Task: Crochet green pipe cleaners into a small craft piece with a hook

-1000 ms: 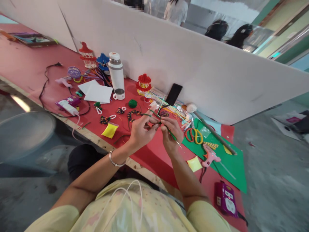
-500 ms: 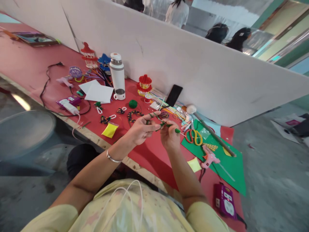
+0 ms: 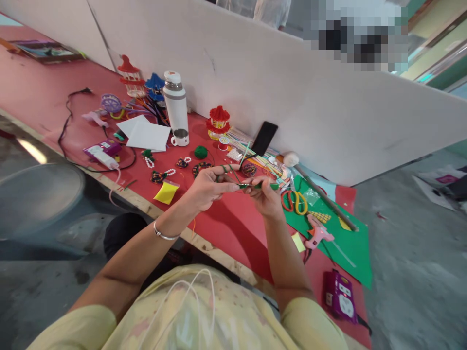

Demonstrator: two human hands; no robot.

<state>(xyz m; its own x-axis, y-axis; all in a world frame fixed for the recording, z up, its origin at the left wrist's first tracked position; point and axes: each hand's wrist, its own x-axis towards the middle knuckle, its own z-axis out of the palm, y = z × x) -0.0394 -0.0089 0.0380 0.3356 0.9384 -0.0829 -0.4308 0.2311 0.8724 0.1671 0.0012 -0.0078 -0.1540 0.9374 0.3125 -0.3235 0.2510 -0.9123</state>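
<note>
My left hand [image 3: 208, 188] is raised above the red table, pinching green yarn [image 3: 229, 169], with a strand looped over its outstretched index finger. My right hand [image 3: 268, 201] grips a green-handled crochet hook [image 3: 270, 186], its shaft pointing left to the yarn at the left fingertips. The small worked piece between the hands is mostly hidden by fingers. Behind the left hand lie a ball of green yarn [image 3: 200, 152] and a dark multicoloured braided ring [image 3: 202, 168], partly covered. A multicoloured yarn ball [image 3: 249, 169] sits just beyond the right hand.
Scissors [image 3: 300, 203] and a pink glue gun [image 3: 318, 232] lie at right on a green sheet [image 3: 350, 257]. A white bottle [image 3: 176, 109], a leaning phone [image 3: 264, 138] and a red-roofed model [image 3: 219, 121] stand along the white partition [image 3: 310, 112]. Purple power box [image 3: 341, 297] is near the right edge.
My right hand has moved a little to the right, and the crochet hook now lies nearly level. My left hand has shifted slightly left. The camera view has shifted a little.
</note>
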